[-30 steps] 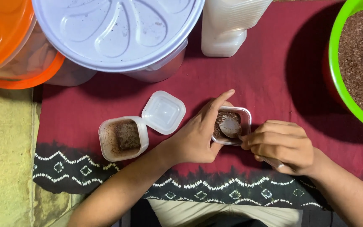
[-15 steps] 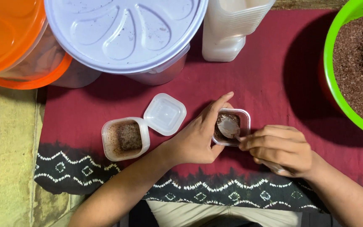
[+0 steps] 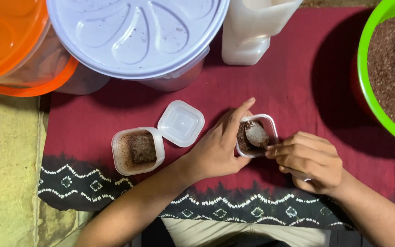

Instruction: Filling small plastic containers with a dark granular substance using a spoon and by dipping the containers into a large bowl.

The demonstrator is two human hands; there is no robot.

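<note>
The small clear square container (image 3: 257, 136), partly filled with brown powder, sits on the maroon cloth (image 3: 298, 77) near the middle of the scene; the left hand (image 3: 220, 146) curls around its left side, forefinger stretched along its far edge; the right hand (image 3: 309, 160), fingers closed, pinches a spoon (image 3: 257, 134) whose bowl lies inside the container; to the left stands a second small container (image 3: 138, 151) with its loose lid (image 3: 180, 123) touching it; a green bowl (image 3: 366, 82) of brown powder sits at far right.
</note>
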